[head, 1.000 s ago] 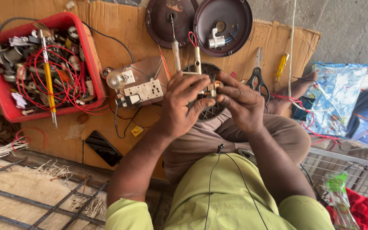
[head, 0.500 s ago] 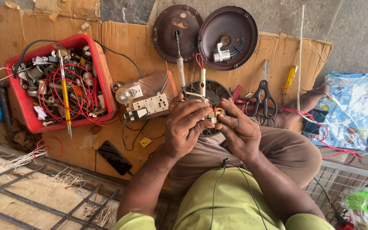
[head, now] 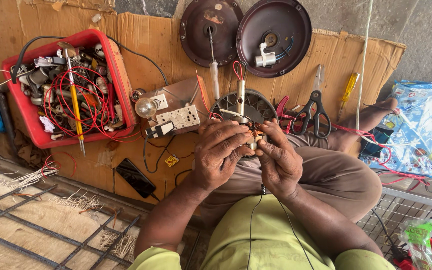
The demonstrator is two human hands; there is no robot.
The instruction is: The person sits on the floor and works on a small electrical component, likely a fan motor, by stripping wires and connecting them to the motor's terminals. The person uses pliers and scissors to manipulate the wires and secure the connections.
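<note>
My left hand [head: 218,152] and my right hand [head: 278,160] meet over a round dark fan motor [head: 246,107] with copper windings that rests on my lap. Both hands pinch small wires and parts at the motor's near edge. A screwdriver-like tool with a red wire loop [head: 240,92] stands upright on the motor. My fingers hide what they pinch.
A red tray [head: 118,70] of wires and tools sits at left. A test board with bulb and sockets [head: 171,112], two brown round fan covers [head: 273,35], scissors [head: 316,107], a yellow screwdriver [head: 348,90] and a black phone [head: 135,177] lie on cardboard. Wire mesh lies at lower left.
The view has shifted slightly. My hands stay on the motor, fingers working closer together at its near edge.
</note>
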